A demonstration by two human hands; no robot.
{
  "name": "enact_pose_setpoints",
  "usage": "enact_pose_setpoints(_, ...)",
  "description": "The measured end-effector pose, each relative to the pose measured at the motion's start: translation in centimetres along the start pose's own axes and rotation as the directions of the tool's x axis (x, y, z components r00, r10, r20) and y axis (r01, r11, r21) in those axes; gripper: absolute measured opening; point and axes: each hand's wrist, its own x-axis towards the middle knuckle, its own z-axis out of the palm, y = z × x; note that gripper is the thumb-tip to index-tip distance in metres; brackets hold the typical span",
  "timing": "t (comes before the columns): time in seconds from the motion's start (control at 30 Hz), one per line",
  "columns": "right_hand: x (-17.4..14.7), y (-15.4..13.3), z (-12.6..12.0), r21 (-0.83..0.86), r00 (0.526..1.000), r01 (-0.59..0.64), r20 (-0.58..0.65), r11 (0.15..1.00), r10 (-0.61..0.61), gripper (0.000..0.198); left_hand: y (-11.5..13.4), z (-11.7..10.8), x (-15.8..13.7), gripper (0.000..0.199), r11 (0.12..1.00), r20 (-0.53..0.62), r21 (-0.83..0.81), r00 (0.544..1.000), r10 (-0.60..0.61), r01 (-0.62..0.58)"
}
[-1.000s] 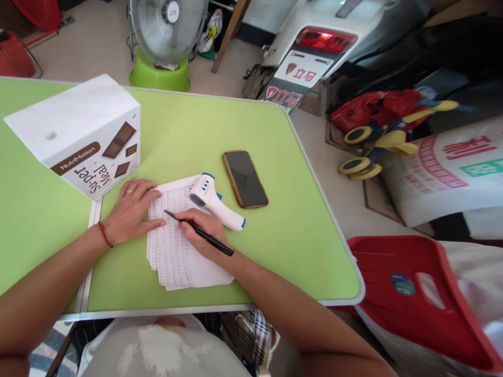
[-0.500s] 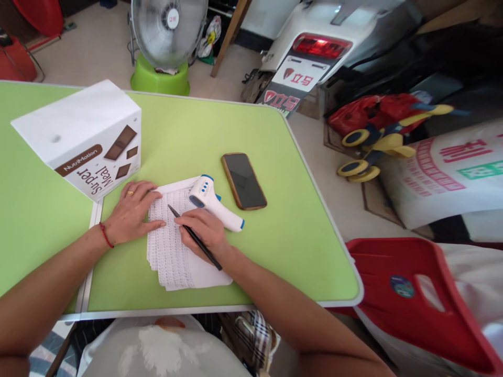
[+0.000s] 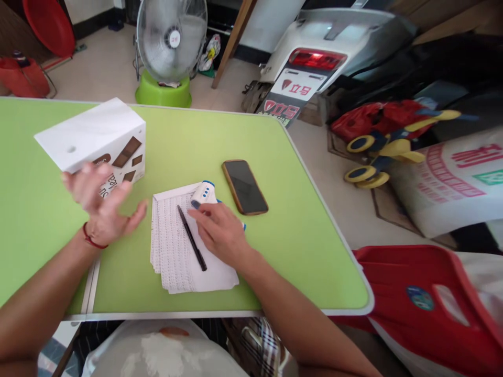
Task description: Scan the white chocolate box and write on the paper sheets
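Note:
My left hand point(image 3: 102, 201) is raised in front of a white box point(image 3: 118, 131), its fingers spread and holding nothing. A red cord circles that wrist. On the green table lies a stack of printed sheets point(image 3: 176, 251). A black pen point(image 3: 192, 238) rests on the sheets, out of my grip. Just right of the pen, my right hand point(image 3: 222, 230) hovers over or touches a white and blue infrared thermometer point(image 3: 204, 192); its fingers are loosely stretched. The hand hides most of the thermometer's handle. Beyond it sits a phone point(image 3: 245, 186) in a brown case.
The green table point(image 3: 314, 262) has a pale metal edge. To the right stands a red chair point(image 3: 416, 283). Behind the table are a fan point(image 3: 173, 39) on a green stool point(image 3: 163, 95), a scooter's rear point(image 3: 314, 57) and a yellow and blue toy vehicle point(image 3: 385, 152).
My left hand has lifted off the sheets and moved left. My right hand has let go of the pen, which now lies on the paper, and has shifted right over the thermometer.

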Motion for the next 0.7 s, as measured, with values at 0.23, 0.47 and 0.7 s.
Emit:
enact_pose_setpoints(0.23, -0.6, 2.2, 0.1, -0.203, 0.897, -0.423, 0.042, 0.883, 0.439, 0.049, -2.4, -1.1, 2.3, 0.088, 0.974, -0.217, 0.025, 0.952, -0.215, 0.226)
enact_pose_setpoints(0.47, -1.0, 2.7, 0.3, -0.177, 0.867, -0.451, 0.146, 0.875, 0.476, 0.037, -5.9, 0.0, 1.7, 0.079, 0.794, 0.145, -0.440, 0.906, -0.399, 0.420)
enact_pose_setpoints(0.7, -0.4, 2.0, -0.4, -0.016, 0.827, -0.550, 0.124, 0.835, 0.548, 0.034, -8.1, 1.5, 0.0, 0.074, 0.411, 0.553, -0.533, 0.673, -0.491, 0.739)
